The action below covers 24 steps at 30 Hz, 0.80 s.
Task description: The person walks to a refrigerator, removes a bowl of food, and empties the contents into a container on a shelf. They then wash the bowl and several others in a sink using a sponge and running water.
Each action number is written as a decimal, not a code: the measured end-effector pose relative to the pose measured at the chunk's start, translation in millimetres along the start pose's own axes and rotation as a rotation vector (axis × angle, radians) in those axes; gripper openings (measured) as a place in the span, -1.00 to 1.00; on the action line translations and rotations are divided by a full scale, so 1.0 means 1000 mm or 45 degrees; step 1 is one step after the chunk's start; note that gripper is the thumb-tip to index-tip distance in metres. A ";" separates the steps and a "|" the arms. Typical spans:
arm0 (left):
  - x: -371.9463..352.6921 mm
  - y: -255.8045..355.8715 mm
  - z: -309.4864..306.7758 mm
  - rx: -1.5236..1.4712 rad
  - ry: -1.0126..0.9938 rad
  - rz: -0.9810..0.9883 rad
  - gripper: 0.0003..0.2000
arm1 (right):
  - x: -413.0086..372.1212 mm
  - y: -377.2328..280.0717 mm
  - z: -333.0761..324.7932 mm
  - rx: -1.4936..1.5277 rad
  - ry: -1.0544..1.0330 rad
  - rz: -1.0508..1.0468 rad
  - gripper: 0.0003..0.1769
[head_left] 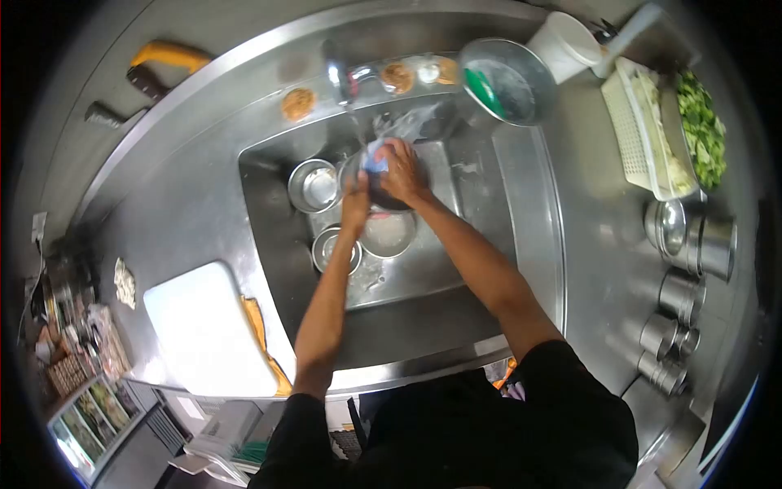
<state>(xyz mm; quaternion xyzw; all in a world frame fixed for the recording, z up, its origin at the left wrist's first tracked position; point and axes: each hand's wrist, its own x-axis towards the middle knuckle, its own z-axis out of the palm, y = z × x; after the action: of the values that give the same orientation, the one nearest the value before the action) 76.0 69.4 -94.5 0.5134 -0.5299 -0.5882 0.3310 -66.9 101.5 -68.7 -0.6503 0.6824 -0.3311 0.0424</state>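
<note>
In the sink (383, 334), both my hands are at a round metal bowl (415, 189) under the tap (336, 75). My right hand (401, 173) presses a pale blue cloth or sponge (375, 156) against it, fingers curled over. My left hand (357, 197) grips the bowl's near-left edge; motion smears its fingertips. Just below the bowl lies a round dish (388, 235). To the left stand a metal pot (314, 186) and a smaller round metal container (336, 249).
A large metal bowl (521, 81) with something green inside and a white bucket (562, 47) stand behind the sink. Right are a white basket (631, 138), chopped greens (702, 130) and several metal pots (683, 295). A white cutting board (208, 330) lies left.
</note>
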 end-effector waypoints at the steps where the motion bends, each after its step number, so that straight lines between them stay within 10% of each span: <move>1: 0.003 0.007 -0.002 -0.035 -0.027 -0.092 -0.42 | -0.006 -0.010 0.013 0.295 0.010 0.095 -0.53; 5: 0.020 0.016 -0.040 -0.287 -0.130 -0.178 -0.63 | -0.027 0.025 -0.019 0.194 -0.168 -0.261 -0.42; 8: 0.018 0.009 -0.035 -0.304 -0.182 -0.442 -0.67 | 0.002 0.020 -0.042 0.423 0.069 0.135 -0.51; 10: 0.007 -0.002 -0.016 -0.305 -0.147 -0.451 -0.68 | 0.016 0.010 -0.057 2.126 -0.004 1.034 -0.61; 12: -0.004 -0.007 0.006 -0.327 -0.109 -0.438 -0.67 | -0.012 -0.017 -0.054 2.148 0.028 0.852 -0.56; 14: -0.009 -0.012 0.031 -0.549 -0.136 -0.369 -0.66 | -0.040 -0.004 0.006 2.372 0.278 1.498 -0.51; 15: -0.015 -0.015 0.041 -0.750 -0.187 -0.329 -0.67 | -0.056 -0.025 -0.001 2.284 0.431 1.579 -0.51; 19: -0.044 -0.032 0.058 0.996 -0.214 0.013 -0.53 | -0.160 -0.041 -0.072 2.533 0.640 1.609 -0.53; 22: -0.078 -0.065 0.038 0.450 -0.635 0.247 -0.41 | -0.241 -0.037 -0.102 1.906 0.701 1.785 -0.54; 24: -0.071 -0.082 0.014 0.866 -0.271 0.233 -0.37 | -0.249 -0.058 -0.137 1.563 0.533 1.904 -0.55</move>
<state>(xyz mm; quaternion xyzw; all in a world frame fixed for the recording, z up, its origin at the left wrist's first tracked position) 93.1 158.0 -156.9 0.4804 -0.7704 -0.3966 0.1355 -46.1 387.6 -25.6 0.1544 0.6212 -0.6235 0.4489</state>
